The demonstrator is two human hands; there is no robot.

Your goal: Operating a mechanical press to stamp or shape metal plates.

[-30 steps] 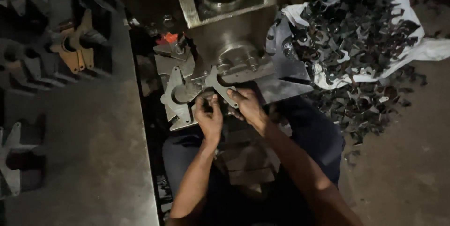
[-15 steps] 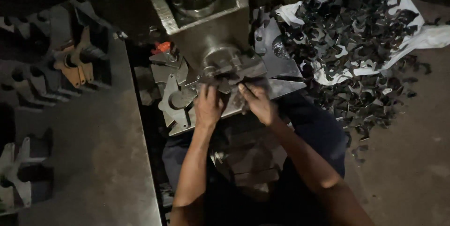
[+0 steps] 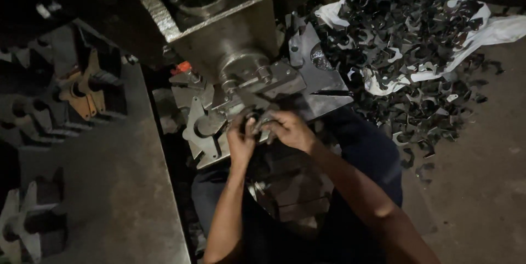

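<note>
Metal part (image 3: 255,117), small and dark, sits at the front of the grey machine (image 3: 230,50), pinched between both hands. Left hand (image 3: 241,142) and right hand (image 3: 289,130) curl their fingers closed on it, forearms angled up from below

Both bare forearms reach forward and converge. The left hand (image 3: 241,142) is raised with fingers curled, thumb side toward the right hand (image 3: 289,129), which sits just beside it, knuckles up and fingers bent inward. The fingertips of both nearly meet.
</note>
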